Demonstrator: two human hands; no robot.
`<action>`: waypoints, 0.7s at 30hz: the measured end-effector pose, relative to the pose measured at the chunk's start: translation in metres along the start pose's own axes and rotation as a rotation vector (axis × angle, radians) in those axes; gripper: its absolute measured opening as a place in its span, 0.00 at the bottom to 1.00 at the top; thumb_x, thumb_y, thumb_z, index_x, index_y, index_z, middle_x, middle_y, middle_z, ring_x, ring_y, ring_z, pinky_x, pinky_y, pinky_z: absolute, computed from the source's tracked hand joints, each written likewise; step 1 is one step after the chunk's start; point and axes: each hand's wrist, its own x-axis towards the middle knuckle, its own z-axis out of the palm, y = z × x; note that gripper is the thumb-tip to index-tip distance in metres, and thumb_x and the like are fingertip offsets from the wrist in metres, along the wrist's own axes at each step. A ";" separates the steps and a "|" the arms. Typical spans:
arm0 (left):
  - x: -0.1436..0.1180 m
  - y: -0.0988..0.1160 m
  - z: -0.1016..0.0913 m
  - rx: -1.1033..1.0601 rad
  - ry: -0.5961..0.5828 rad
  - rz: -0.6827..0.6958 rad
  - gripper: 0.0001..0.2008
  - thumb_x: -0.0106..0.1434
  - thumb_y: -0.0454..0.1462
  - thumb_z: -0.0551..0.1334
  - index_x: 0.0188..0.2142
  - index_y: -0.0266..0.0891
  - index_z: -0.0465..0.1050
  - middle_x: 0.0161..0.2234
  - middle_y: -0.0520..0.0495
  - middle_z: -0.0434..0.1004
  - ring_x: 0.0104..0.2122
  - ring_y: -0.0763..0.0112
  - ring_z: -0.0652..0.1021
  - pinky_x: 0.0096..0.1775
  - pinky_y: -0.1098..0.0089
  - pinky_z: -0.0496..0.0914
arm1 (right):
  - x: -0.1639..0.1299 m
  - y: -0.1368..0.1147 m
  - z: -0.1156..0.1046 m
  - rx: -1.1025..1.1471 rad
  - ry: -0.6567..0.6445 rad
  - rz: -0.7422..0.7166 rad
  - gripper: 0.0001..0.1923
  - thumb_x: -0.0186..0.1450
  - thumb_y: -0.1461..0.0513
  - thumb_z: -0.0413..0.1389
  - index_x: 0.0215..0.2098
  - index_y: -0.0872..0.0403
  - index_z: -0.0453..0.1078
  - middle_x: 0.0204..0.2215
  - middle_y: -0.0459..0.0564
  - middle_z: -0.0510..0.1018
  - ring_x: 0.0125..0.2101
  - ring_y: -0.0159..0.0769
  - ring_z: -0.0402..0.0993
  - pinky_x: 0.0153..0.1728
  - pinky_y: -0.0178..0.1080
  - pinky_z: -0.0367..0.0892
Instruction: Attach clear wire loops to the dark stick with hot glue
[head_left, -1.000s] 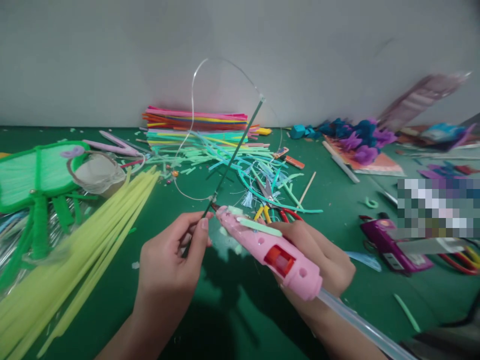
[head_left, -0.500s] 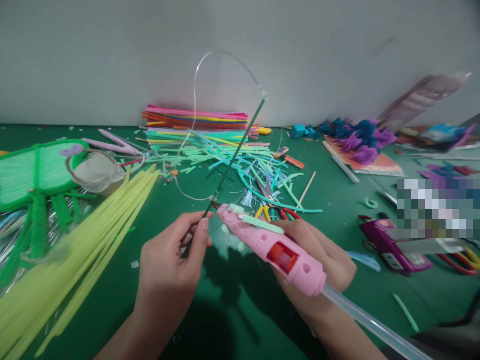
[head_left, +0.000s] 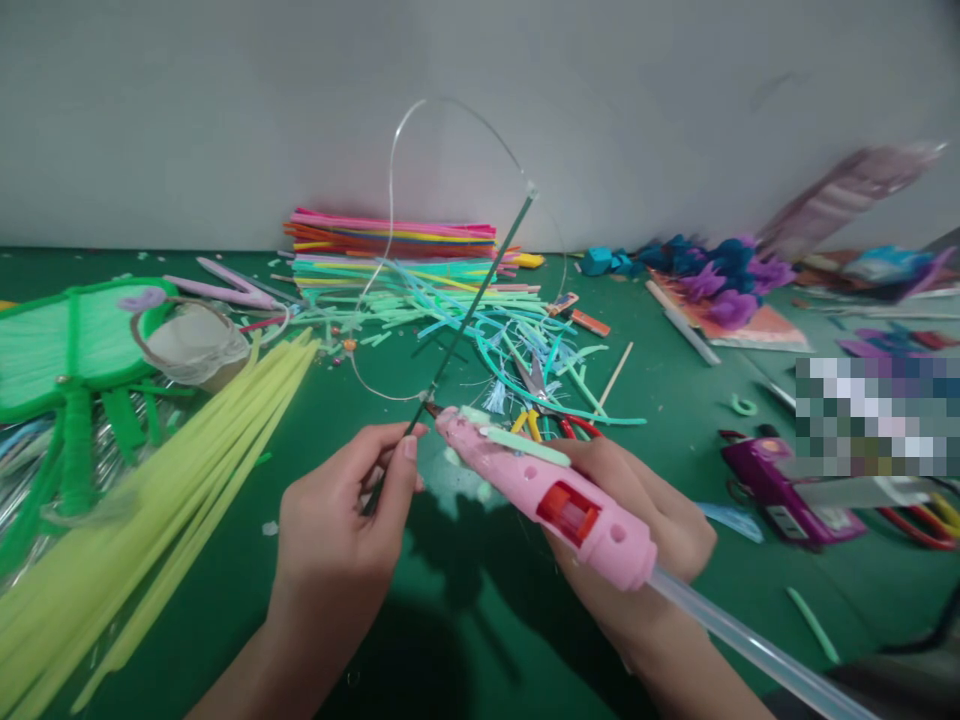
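My left hand (head_left: 346, 520) pinches the lower end of a thin dark green stick (head_left: 474, 310) that slants up to the right. A clear, bendy strand (head_left: 390, 180) loops from the stick's upper tip round to a spot just above my fingers. Wrapped round a pink glue gun (head_left: 517, 475), my right hand (head_left: 637, 500) is partly hidden behind it. The gun's dark nozzle touches, or almost touches, the stick where the strand's lower end meets it. From the gun's back sticks out a long clear glue stick (head_left: 742, 635).
Yellow-green pipe cleaners (head_left: 187, 480) lie at left beside a green fuzzy piece (head_left: 90, 350). Coloured pipe cleaners (head_left: 390, 240) are stacked by the wall. Scissors (head_left: 536, 385) and cut scraps lie mid-table. A purple tool (head_left: 787, 490) and purple-blue fuzzy shapes (head_left: 731, 280) are at right.
Both hands keep nearly the same place and grip. The rear of the glue gun has shifted very slightly to the right.
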 end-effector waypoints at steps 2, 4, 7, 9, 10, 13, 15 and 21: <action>0.000 -0.002 0.000 0.001 -0.003 -0.005 0.08 0.67 0.41 0.58 0.37 0.43 0.74 0.22 0.59 0.73 0.20 0.81 0.70 0.23 0.80 0.63 | 0.001 0.000 0.000 0.006 0.004 -0.012 0.08 0.67 0.62 0.58 0.30 0.57 0.72 0.17 0.41 0.68 0.17 0.26 0.63 0.20 0.32 0.58; 0.000 -0.002 0.000 -0.005 -0.005 -0.011 0.08 0.67 0.41 0.58 0.38 0.43 0.75 0.22 0.59 0.73 0.21 0.80 0.71 0.23 0.80 0.63 | 0.001 -0.001 -0.002 0.019 -0.003 -0.015 0.07 0.66 0.63 0.58 0.30 0.57 0.72 0.17 0.41 0.68 0.17 0.26 0.63 0.20 0.31 0.58; 0.001 -0.002 0.000 -0.003 -0.006 -0.019 0.09 0.67 0.42 0.58 0.38 0.43 0.75 0.22 0.58 0.74 0.21 0.79 0.72 0.23 0.79 0.64 | 0.002 -0.003 -0.004 0.008 -0.053 0.033 0.08 0.67 0.63 0.58 0.30 0.57 0.72 0.17 0.41 0.68 0.18 0.26 0.63 0.21 0.32 0.58; 0.001 -0.001 0.000 0.006 -0.005 -0.016 0.09 0.67 0.42 0.58 0.38 0.42 0.75 0.22 0.58 0.73 0.20 0.79 0.72 0.23 0.79 0.63 | 0.002 -0.004 -0.005 -0.020 -0.082 0.045 0.08 0.67 0.63 0.58 0.30 0.57 0.72 0.17 0.41 0.68 0.18 0.27 0.64 0.21 0.32 0.58; 0.001 -0.001 0.000 0.009 -0.005 -0.018 0.09 0.67 0.42 0.58 0.37 0.42 0.75 0.22 0.58 0.73 0.20 0.78 0.72 0.23 0.78 0.64 | 0.002 -0.004 -0.005 -0.024 -0.080 0.037 0.08 0.67 0.63 0.58 0.30 0.57 0.72 0.17 0.41 0.68 0.18 0.27 0.64 0.21 0.32 0.58; 0.001 -0.001 0.000 0.013 -0.004 -0.021 0.10 0.67 0.43 0.58 0.37 0.42 0.75 0.22 0.57 0.73 0.20 0.77 0.71 0.22 0.77 0.63 | 0.001 -0.002 -0.004 0.012 -0.023 -0.001 0.09 0.67 0.62 0.57 0.29 0.56 0.71 0.16 0.41 0.66 0.16 0.26 0.62 0.19 0.33 0.56; 0.001 -0.002 0.000 0.012 -0.005 -0.025 0.10 0.67 0.43 0.58 0.38 0.42 0.75 0.22 0.57 0.73 0.19 0.78 0.71 0.22 0.77 0.63 | 0.000 0.000 -0.003 0.039 -0.027 0.010 0.08 0.67 0.62 0.57 0.29 0.55 0.71 0.16 0.40 0.67 0.16 0.27 0.62 0.19 0.33 0.56; 0.001 -0.002 -0.001 0.006 -0.004 -0.011 0.09 0.67 0.42 0.58 0.37 0.42 0.75 0.22 0.58 0.73 0.20 0.79 0.72 0.23 0.79 0.64 | -0.001 0.000 -0.001 0.063 -0.027 0.031 0.07 0.67 0.61 0.58 0.30 0.54 0.71 0.16 0.40 0.68 0.16 0.27 0.63 0.19 0.32 0.57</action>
